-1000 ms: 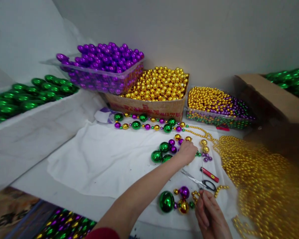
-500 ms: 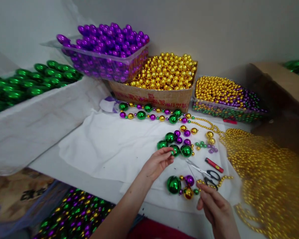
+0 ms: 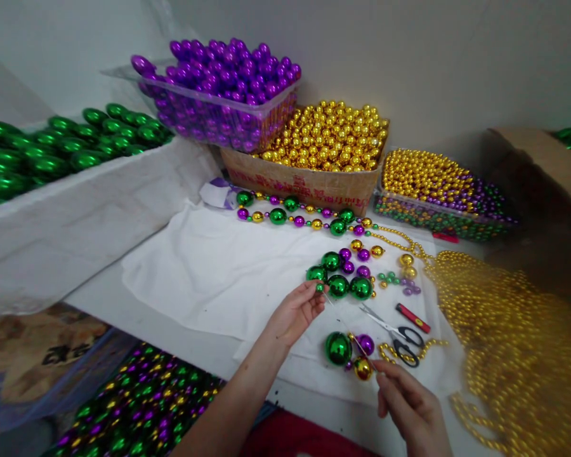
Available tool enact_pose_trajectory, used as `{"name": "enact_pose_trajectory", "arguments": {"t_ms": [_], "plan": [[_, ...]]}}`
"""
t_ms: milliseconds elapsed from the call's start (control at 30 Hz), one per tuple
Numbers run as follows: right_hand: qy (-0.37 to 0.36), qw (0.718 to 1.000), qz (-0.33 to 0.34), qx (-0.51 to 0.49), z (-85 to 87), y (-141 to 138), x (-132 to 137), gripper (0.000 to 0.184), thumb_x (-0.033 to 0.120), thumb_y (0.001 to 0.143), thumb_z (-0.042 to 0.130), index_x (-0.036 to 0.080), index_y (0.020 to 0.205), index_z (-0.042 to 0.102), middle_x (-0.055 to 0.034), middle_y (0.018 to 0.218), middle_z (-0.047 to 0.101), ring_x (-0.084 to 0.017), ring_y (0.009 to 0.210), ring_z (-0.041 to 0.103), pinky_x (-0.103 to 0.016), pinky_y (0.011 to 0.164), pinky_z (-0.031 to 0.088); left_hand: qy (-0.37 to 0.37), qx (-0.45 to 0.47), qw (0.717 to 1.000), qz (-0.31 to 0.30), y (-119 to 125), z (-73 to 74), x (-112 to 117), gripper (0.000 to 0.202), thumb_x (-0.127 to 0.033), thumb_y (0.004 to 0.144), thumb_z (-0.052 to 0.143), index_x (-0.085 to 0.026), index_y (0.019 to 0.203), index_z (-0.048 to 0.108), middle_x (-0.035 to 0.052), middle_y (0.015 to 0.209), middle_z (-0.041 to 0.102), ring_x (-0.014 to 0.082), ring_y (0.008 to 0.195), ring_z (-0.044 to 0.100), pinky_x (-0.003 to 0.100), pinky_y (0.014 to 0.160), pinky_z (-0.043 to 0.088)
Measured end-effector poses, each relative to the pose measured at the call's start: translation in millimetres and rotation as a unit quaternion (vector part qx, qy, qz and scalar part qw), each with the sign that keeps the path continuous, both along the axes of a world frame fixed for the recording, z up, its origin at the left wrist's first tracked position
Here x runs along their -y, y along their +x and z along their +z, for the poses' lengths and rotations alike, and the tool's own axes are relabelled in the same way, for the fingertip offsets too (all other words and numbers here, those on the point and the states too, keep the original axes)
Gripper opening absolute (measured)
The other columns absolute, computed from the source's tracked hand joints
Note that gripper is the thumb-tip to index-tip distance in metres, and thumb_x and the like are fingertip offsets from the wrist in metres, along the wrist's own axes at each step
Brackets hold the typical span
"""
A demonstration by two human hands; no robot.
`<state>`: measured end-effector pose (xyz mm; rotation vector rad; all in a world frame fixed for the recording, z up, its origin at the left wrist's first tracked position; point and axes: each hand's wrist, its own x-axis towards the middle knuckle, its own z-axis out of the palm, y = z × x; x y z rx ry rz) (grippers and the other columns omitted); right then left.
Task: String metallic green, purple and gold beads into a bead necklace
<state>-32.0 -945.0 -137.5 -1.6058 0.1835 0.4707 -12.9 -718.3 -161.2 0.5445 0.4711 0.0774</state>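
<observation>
your right hand (image 3: 406,400) is nearest, on your side of the scissors (image 3: 396,331), its thumb and forefinger pinching a thin strand (image 3: 361,348). down to the left of the scissors, below the table top, you have a mass of mixed beads (image 3: 137,412) in green, purple and gold. just left of the scissors sit a large green ball (image 3: 338,348), a purple ball (image 3: 365,344) and a gold ball (image 3: 362,368), and the strand crosses in front of them. a gold bead chain (image 3: 432,344) runs by the scissors' black handles. your left hand (image 3: 297,314) is farther left of the scissors, above the white cloth (image 3: 204,279), its fingertips pressed together on a small green bead (image 3: 319,287); the strand slants from there towards your right hand.

a slim red object (image 3: 413,318) lies just beyond the scissors' handles. past the blades you see loose green balls (image 3: 360,288), purple balls (image 3: 348,267) and small purple beads (image 3: 410,287). right of the scissors spreads a heap of gold chains (image 3: 495,343). well beyond the scissors lies a multicoloured bead string (image 3: 299,221), and behind it stand a cardboard box (image 3: 309,184) of gold balls and a clear tub (image 3: 214,120) of purple ones.
</observation>
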Motion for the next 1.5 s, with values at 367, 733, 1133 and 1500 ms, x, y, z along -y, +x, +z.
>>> {"name": "enact_pose_trajectory", "arguments": {"t_ms": [367,733,1133,1500], "plan": [[0.003,1.0,0.006,0.002,1.6,0,0,0.036,0.049,0.065,0.073,0.017,0.084,0.073,0.0029,0.046,0.046,-0.011,0.044,0.043,-0.023,0.047,0.037,-0.046,-0.006,0.998,0.044,3,0.0,5,0.017,-0.006,0.081,0.058,-0.011,0.097,0.063,0.0062,0.086,0.066,0.0079,0.069,0.062,0.016,0.064,0.053],[0.005,1.0,0.016,0.009,2.2,-2,-1,0.036,0.05,0.067,0.071,0.018,0.084,0.073,0.0024,0.047,0.048,-0.012,0.047,0.045,-0.022,0.05,0.038,-0.059,-0.018,0.995,0.073,0,-3.7,6,0.013,-0.001,0.078,0.057,-0.011,0.085,0.062,0.0066,0.087,0.067,0.0102,0.079,0.065,0.019,0.076,0.055],[-0.003,1.0,0.023,0.004,-1.8,-4,0,0.037,0.049,0.068,0.071,0.017,0.085,0.073,0.0023,0.048,0.049,-0.012,0.047,0.044,-0.023,0.05,0.036,-0.057,-0.025,0.993,0.104,-3,-9.2,7,0.011,0.0,0.078,0.057,-0.009,0.081,0.063,0.0055,0.081,0.067,0.0119,0.079,0.067,0.022,0.079,0.056],[0.004,1.0,0.03,-0.009,-5.6,-4,0,0.037,0.049,0.068,0.071,0.018,0.087,0.072,0.0032,0.048,0.048,-0.01,0.047,0.044,-0.02,0.051,0.036,-0.028,-0.006,0.996,0.088,-6,-8.0,10,0.018,0.001,0.072,0.062,-0.011,0.085,0.061,0.0037,0.083,0.065,0.0122,0.082,0.065,0.023,0.084,0.053]]}}
